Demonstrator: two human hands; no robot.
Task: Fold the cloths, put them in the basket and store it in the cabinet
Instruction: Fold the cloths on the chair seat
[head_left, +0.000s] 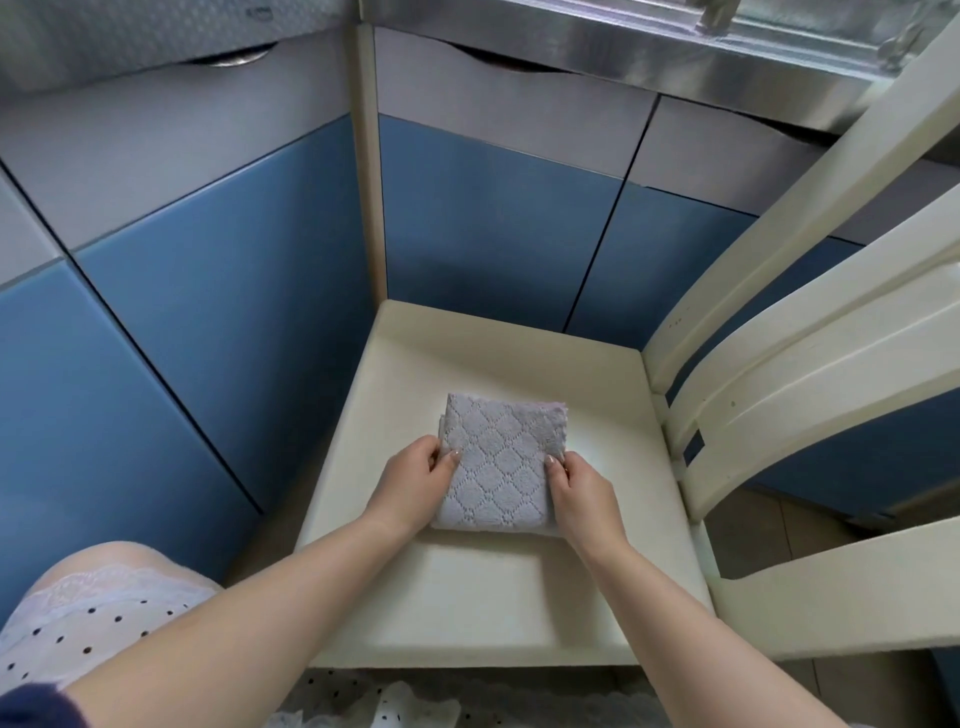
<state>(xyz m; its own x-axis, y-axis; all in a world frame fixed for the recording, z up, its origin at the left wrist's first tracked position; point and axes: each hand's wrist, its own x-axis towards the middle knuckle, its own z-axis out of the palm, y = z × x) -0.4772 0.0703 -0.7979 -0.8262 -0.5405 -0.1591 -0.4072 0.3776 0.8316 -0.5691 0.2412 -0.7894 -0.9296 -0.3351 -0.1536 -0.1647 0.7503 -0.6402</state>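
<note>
Lilac quilted cloth (496, 465) lies folded square on chair seat (597, 395); left hand (413, 480) and right hand (579, 491) pinch its side edges. Likely soft, light, limp: support both edges when lifting, or layers may slip apart

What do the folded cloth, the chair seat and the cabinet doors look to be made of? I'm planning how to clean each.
Folded cloth: soft grey-lilac terry or microfibre, judging by its fuzzy, quilted diamond pattern. Chair seat: probably cream-painted wood, smooth and matte; the slatted back suggests wood. Cabinet doors: glossy blue panels, perhaps laminate or lacquer, since they show soft reflections.
</note>
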